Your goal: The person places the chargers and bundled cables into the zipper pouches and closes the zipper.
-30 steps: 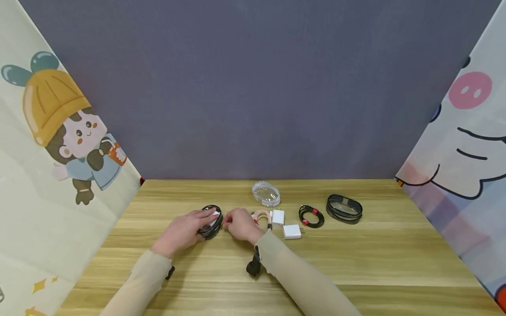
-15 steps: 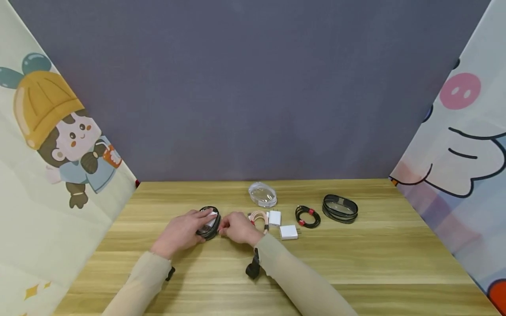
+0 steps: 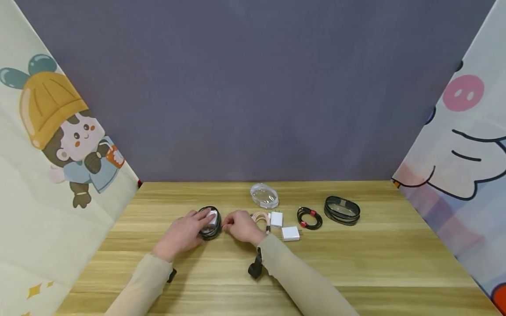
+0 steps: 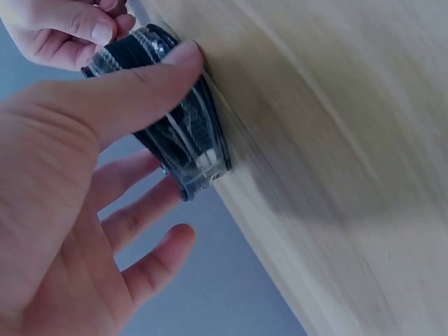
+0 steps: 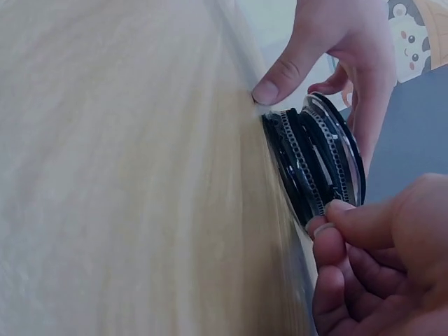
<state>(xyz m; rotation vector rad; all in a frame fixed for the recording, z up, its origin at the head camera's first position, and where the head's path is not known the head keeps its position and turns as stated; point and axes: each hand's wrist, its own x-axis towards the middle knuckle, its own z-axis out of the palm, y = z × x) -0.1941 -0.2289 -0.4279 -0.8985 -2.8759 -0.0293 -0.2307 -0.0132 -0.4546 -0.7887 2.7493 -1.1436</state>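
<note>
In the head view, a round black zip case with a clear top stands at the left of the group, and something white shows inside. My left hand grips the case from its left side. In the left wrist view, my left thumb lies across the zipped side and fingers support the opposite edge. At the right of the case, my right hand pinches at its edge between thumb and forefinger. The zip pull is hidden by these fingertips. In the right wrist view, two rows of zip teeth run around the side.
Beside my right hand lie a pinkish coiled cable and two white charger plugs, one upright and one sideways. Behind them is a clear round case. Further right are a black cable coil with red ties and another black case.
Both hands stay at the case. My left fingers have drawn back slightly across its top, and the right hand has shifted only slightly along its right edge. The other things have not moved.
</note>
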